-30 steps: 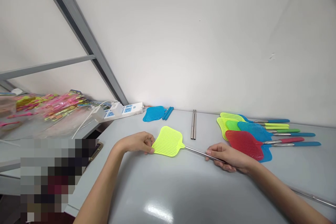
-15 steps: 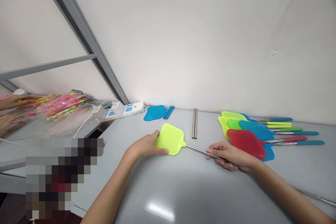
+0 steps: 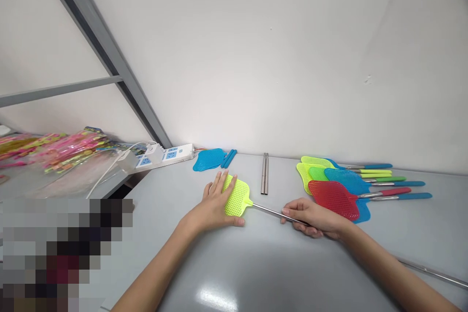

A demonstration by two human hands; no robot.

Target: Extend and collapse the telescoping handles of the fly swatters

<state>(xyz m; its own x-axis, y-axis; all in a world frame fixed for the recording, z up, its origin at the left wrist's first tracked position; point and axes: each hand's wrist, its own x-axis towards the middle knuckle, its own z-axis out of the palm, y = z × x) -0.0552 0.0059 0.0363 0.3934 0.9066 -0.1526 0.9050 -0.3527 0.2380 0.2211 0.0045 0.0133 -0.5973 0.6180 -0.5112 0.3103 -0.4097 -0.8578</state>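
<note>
A yellow fly swatter (image 3: 239,196) with a thin metal rod lies in front of me, its head toward the left. My left hand (image 3: 217,202) rests over the left part of that head, fingers spread and thumb stretched out along the near side. Around the rod is my right hand (image 3: 305,217), fingers closed; it hides the rod's right end. Right of it several fly swatters in red (image 3: 334,200), blue, green and yellow overlap in a pile, handles pointing right. Two metal tubes (image 3: 264,174) lie side by side beyond the yellow swatter.
Blue swatter heads (image 3: 209,160) and blue handle sleeves (image 3: 229,158) lie at the back, beside a white power strip (image 3: 175,154). A long metal rod (image 3: 431,271) lies at lower right. Pink and yellow packaged items (image 3: 73,148) cover a neighbouring table. A grey frame post (image 3: 109,58) rises at left.
My left hand has gone from gripping the swatter head's edge to lying spread over it. My right hand keeps its hold on the rod. The view has shifted slightly; the other person's hands have mostly left it.
</note>
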